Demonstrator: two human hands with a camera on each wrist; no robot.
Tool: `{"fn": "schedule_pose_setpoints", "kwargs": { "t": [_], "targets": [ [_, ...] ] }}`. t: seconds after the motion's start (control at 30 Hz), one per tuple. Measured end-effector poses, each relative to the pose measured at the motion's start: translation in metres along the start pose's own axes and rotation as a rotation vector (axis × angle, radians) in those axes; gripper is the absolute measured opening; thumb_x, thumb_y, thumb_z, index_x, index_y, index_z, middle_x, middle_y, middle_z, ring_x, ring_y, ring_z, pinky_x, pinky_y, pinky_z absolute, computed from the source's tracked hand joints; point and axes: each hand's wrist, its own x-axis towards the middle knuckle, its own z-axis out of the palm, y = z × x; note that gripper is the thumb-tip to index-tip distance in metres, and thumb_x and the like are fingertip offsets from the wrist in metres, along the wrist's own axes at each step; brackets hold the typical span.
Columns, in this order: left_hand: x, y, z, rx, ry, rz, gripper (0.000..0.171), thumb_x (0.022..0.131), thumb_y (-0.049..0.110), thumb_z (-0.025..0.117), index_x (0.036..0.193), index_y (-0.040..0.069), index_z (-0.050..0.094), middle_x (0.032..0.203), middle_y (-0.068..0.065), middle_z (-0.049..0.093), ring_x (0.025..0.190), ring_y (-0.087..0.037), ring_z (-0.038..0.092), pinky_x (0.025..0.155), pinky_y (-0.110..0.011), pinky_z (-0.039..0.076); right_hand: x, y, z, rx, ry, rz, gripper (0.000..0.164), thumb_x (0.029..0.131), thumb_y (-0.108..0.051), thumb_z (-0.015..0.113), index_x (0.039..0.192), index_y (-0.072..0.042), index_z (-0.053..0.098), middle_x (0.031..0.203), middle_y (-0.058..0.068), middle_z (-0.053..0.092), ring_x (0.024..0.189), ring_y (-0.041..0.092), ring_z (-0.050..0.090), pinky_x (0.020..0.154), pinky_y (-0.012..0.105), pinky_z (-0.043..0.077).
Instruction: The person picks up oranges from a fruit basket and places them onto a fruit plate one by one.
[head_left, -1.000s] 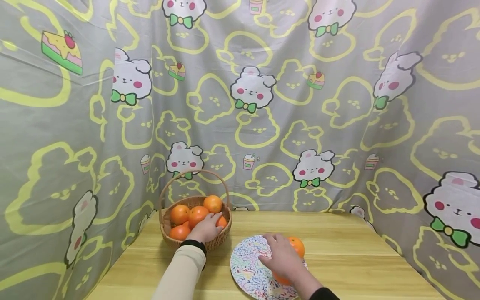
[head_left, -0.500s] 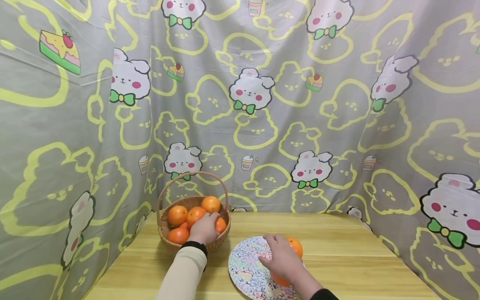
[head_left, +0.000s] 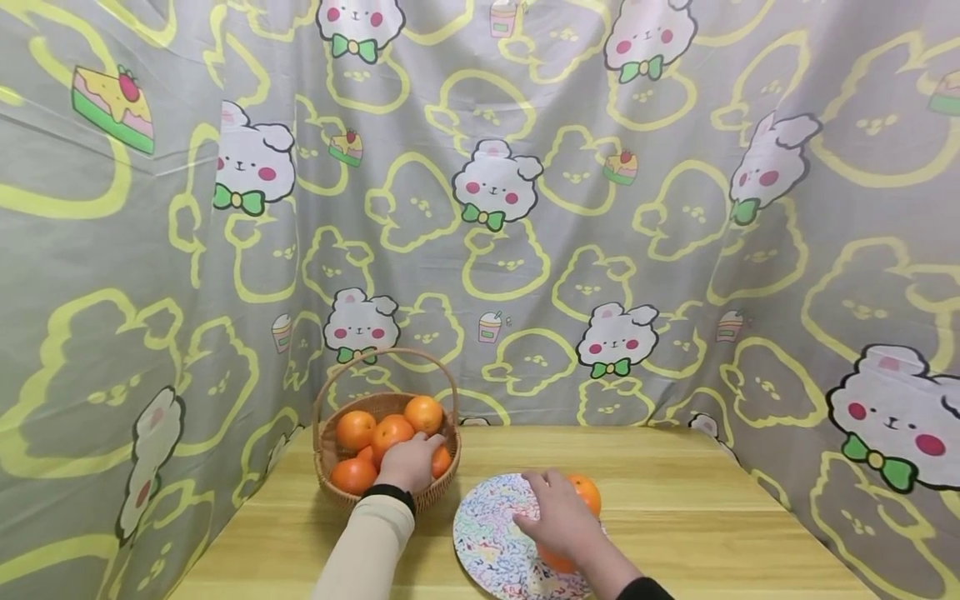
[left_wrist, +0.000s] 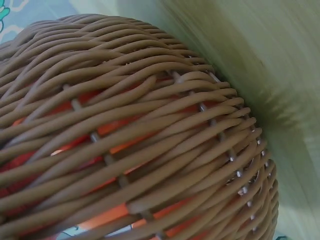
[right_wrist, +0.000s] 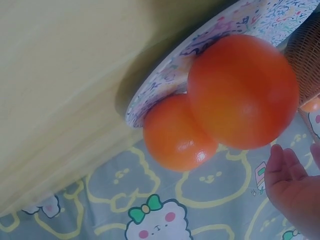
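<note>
In the head view a brown wicker basket (head_left: 330, 467) with an arched handle holds several oranges (head_left: 393, 433). My left hand (head_left: 408, 462) reaches over its front rim, fingers bent over an orange (head_left: 441, 462) at the right side; the thumb's contact is hidden. The left wrist view shows mostly basket weave (left_wrist: 150, 145), fruit glowing through the gaps. My right hand (head_left: 562, 512) hovers palm down, relaxed fingers spread, over a round multicoloured plate (head_left: 487, 533). Two oranges sit on the plate, a nearer one (right_wrist: 245, 92) and a farther one (right_wrist: 177, 135); the right fingers (right_wrist: 282, 172) stay apart from them.
The pale wooden table (head_left: 675, 517) extends to the right of the plate and back to a cartoon-printed cloth (head_left: 525, 267), which encloses it on the far and both lateral sides. The basket stands left of the plate.
The left hand and the orange beside it have sunk slightly lower in the basket. The right hand keeps its place over the plate. The head view has shifted a little.
</note>
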Motion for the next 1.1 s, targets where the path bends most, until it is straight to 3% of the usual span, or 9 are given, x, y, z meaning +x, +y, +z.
{"fn": "schedule_pose_setpoints", "kwargs": {
  "t": [0.13, 0.37, 0.6, 0.73, 0.93, 1.1],
  "targets": [
    [0.001, -0.007, 0.002, -0.038, 0.053, -0.025, 0.055, 0.07, 0.019, 0.07, 0.123, 0.021, 0.053, 0.119, -0.009, 0.053, 0.089, -0.028, 0.058, 0.065, -0.044, 0.048, 0.0, 0.001, 0.0, -0.003, 0.006, 0.013, 0.065, 0.076, -0.047, 0.067, 0.127, -0.011, 0.049, 0.12, 0.014, 0.048, 0.11, 0.035, 0.048, 0.085, 0.053, 0.042],
    [0.0, -0.017, -0.004, -0.172, 0.122, -0.08, 0.07, 0.069, 0.029, 0.075, 0.131, 0.019, 0.045, 0.125, -0.008, 0.05, 0.105, -0.031, 0.053, 0.07, -0.049, 0.048, 0.001, 0.005, 0.004, -0.003, -0.022, -0.014, 0.067, 0.077, -0.048, 0.067, 0.128, -0.009, 0.048, 0.114, 0.011, 0.049, 0.1, 0.029, 0.052, 0.08, 0.048, 0.045],
    [-0.003, -0.017, -0.008, -0.252, 0.093, -0.183, 0.076, 0.07, 0.038, 0.076, 0.135, 0.019, 0.041, 0.129, -0.012, 0.046, 0.1, -0.032, 0.057, 0.075, -0.047, 0.047, 0.004, 0.001, 0.003, 0.015, -0.016, -0.026, 0.067, 0.077, -0.047, 0.066, 0.129, -0.009, 0.047, 0.119, 0.014, 0.049, 0.107, 0.033, 0.05, 0.086, 0.052, 0.042],
    [-0.006, -0.015, -0.007, -0.285, 0.13, -0.235, 0.08, 0.069, 0.045, 0.075, 0.136, 0.019, 0.039, 0.13, -0.013, 0.045, 0.101, -0.031, 0.057, 0.077, -0.05, 0.045, 0.004, -0.002, 0.003, 0.007, -0.013, -0.015, 0.066, 0.077, -0.046, 0.067, 0.129, -0.01, 0.047, 0.121, 0.015, 0.048, 0.111, 0.035, 0.048, 0.088, 0.053, 0.041],
    [-0.016, -0.012, -0.006, -0.31, 0.214, -0.26, 0.082, 0.07, 0.047, 0.074, 0.138, 0.019, 0.038, 0.126, -0.012, 0.047, 0.088, -0.028, 0.06, 0.07, -0.048, 0.045, 0.003, -0.004, 0.002, 0.007, -0.013, -0.008, 0.066, 0.077, -0.047, 0.067, 0.129, -0.011, 0.047, 0.123, 0.014, 0.047, 0.112, 0.035, 0.047, 0.088, 0.053, 0.04],
    [-0.017, -0.005, -0.014, -0.338, 0.276, -0.276, 0.081, 0.072, 0.045, 0.073, 0.139, 0.022, 0.034, 0.125, -0.01, 0.044, 0.086, -0.031, 0.059, 0.067, -0.046, 0.047, 0.003, -0.007, 0.001, 0.02, -0.018, -0.013, 0.068, 0.077, -0.049, 0.066, 0.13, -0.01, 0.047, 0.121, 0.014, 0.048, 0.111, 0.034, 0.047, 0.087, 0.053, 0.041]
  ]
}}
